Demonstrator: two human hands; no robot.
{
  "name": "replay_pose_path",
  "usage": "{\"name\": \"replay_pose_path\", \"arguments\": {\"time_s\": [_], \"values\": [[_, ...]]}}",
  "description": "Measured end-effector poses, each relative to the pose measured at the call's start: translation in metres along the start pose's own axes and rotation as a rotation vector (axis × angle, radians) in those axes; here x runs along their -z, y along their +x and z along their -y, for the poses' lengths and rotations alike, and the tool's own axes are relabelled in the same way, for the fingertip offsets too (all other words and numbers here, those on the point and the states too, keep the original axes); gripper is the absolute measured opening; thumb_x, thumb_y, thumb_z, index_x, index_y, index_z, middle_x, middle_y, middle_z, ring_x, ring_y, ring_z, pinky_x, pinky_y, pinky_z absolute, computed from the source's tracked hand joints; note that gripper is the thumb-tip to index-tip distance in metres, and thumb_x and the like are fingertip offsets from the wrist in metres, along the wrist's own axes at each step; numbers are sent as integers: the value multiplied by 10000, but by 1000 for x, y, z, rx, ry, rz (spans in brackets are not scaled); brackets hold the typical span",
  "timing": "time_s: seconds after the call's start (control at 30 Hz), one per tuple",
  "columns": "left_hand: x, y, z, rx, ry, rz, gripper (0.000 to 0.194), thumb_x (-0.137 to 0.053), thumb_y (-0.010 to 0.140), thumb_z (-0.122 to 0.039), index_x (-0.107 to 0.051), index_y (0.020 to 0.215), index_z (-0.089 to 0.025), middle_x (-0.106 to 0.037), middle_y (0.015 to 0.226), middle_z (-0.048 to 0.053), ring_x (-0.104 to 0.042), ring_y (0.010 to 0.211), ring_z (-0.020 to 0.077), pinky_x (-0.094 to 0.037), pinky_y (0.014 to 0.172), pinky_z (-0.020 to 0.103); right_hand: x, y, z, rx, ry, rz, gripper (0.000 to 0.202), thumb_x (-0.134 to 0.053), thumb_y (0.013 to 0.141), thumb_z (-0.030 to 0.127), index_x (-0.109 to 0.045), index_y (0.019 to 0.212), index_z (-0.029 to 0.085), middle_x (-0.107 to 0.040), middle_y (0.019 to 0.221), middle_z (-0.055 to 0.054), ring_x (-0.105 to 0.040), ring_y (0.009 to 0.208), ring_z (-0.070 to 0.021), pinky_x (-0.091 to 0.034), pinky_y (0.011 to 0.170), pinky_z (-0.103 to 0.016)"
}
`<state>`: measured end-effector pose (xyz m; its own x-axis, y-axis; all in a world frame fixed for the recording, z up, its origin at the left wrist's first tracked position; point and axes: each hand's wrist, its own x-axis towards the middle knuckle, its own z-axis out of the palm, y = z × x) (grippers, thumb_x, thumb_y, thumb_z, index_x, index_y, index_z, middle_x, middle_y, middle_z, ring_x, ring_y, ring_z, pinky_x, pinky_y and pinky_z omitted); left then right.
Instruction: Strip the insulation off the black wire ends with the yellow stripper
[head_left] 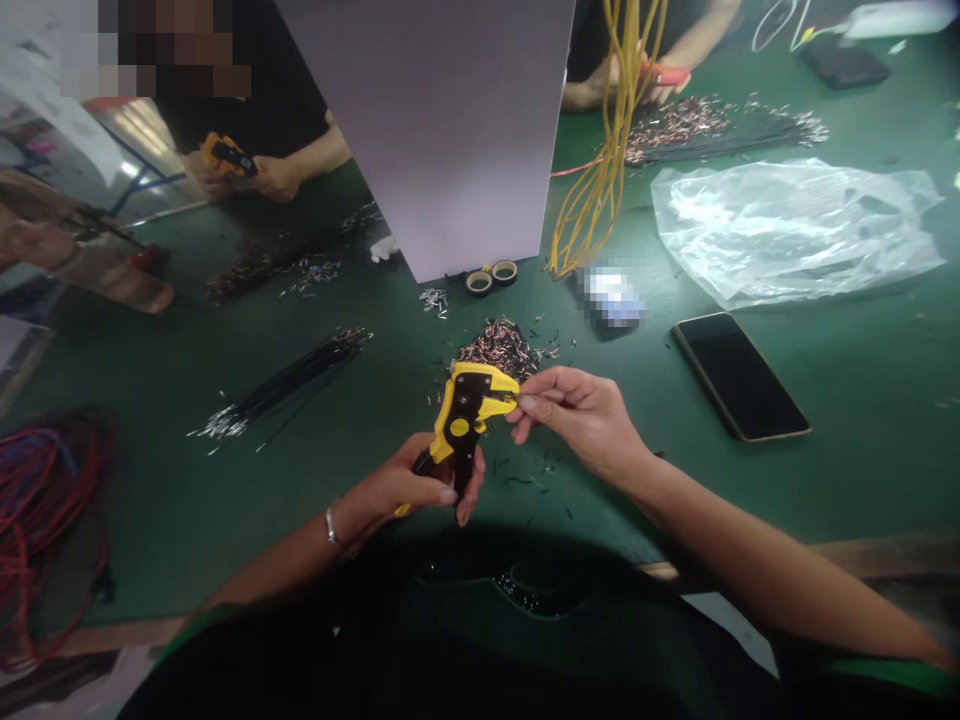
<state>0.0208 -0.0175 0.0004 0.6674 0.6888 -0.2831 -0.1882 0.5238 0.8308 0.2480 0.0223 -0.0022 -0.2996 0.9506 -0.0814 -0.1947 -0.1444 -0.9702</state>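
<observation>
My left hand (431, 480) is wrapped around the handles of a yellow and black wire stripper (460, 425), whose jaws point to the right. At the jaw opening, my right hand (581, 415) pinches a thin dark wire (518, 397) between thumb and fingertips; most of it is hidden by the fingers and jaws. Just behind the tool lies a heap of short wire pieces (499, 342) with bare copper ends. Small black scraps (517, 480) are scattered on the table below the tool.
Left on the green table (300, 530) lie a bundle of black wires (289, 385) and red cable coils (45, 500). A phone (739, 375), a clear plastic bag (795, 230), tape rolls (491, 278) and yellow wires (607, 150) are beyond. A white panel (457, 130) stands ahead; two co-workers' hands work beside it.
</observation>
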Motion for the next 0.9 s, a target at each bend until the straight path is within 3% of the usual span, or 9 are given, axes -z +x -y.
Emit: {"name": "replay_pose_path", "arguments": {"time_s": [0.3, 0.9], "values": [[3, 0, 1, -7, 39, 25, 342, -748, 720, -255, -640, 1009, -107, -672, 771, 65, -624, 638, 163, -541, 635, 319, 0, -2, 1, 12, -6, 9, 134, -714, 813, 289, -637, 812, 179, -745, 714, -29, -716, 556, -153, -579, 583, -306], [-1, -1, 0, -11, 27, 11, 302, -729, 727, -204, -641, 996, -97, -662, 753, 53, -618, 612, 153, -531, 621, 320, 1, -2, -3, 10, 214, 105, 191, -742, 828, 280, -604, 914, 180, -765, 749, -30, -748, 601, -184, -624, 623, -343]]}}
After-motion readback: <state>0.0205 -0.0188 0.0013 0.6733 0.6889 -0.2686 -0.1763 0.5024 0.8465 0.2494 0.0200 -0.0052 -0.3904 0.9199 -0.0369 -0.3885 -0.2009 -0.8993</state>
